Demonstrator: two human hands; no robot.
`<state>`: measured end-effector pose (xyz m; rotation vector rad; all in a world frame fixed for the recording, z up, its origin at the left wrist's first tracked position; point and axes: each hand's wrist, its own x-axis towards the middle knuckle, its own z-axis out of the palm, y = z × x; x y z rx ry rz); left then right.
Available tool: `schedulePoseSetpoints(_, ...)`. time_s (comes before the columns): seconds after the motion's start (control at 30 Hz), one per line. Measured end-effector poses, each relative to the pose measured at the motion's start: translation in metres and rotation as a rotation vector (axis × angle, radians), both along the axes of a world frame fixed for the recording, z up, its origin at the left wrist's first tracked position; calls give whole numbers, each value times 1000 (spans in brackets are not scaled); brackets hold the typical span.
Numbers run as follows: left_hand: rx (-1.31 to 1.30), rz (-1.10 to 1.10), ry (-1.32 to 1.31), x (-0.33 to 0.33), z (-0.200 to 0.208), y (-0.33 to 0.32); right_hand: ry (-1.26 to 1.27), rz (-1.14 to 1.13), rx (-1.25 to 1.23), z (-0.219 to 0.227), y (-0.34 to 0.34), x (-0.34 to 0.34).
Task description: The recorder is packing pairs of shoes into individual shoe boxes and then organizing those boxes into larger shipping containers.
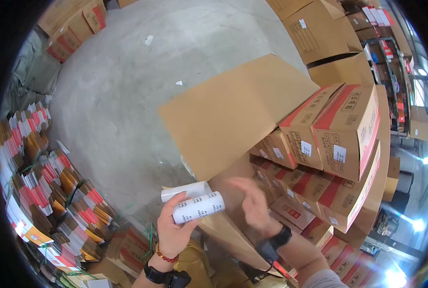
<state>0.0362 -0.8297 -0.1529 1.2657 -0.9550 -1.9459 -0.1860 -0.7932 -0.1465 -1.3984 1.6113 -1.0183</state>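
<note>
My left hand (pixel 174 228) is wrapped round a roll of white printed labels (pixel 198 207). A bare white strip (pixel 185 191), seemingly part of the roll, curls behind it. Off to the roll's right is my right hand (pixel 253 204), blurred, with its fingers apart and stretched toward the left. I see nothing in it. Beneath both hands stands a large open carton (pixel 228 235); its broad brown flap (pixel 233 113) spreads out over the floor. Red-striped boxes (pixel 348 129) with white labels on their sides are stacked inside it, to the right of my right hand.
Bundles of flattened red, white and brown cardboard (pixel 55 192) lie at the left. More cartons (pixel 77 31) stand at the far left, and a tall brown carton (pixel 317 33) at the far right. Loaded shelves (pixel 391 81) rise beyond it. White scraps (pixel 179 83) lie on the grey floor (pixel 113 96).
</note>
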Motion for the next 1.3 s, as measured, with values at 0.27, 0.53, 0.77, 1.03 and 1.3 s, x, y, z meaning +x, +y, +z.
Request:
schedulePoseSetpoints(0.27,-18,-92,-121,-4,18,-15,-325,-59,233,27,-7,28)
schedulePoseSetpoints(0.53,-311,-43,-81,-20,9,-19,-212,-41,-50,13,-1,13)
schedulePoseSetpoints(0.77,-471,-206,-216,-15,10,-30,199,-102,-92,17,-8,12)
schedulePoseSetpoints(1.03,3,27,-182,-26,3,-26,326,42,-285,9,1,4)
schedulePoseSetpoints(1.3,-298,-216,-226,-34,-1,-29,154,-72,-116,-10,15,-4)
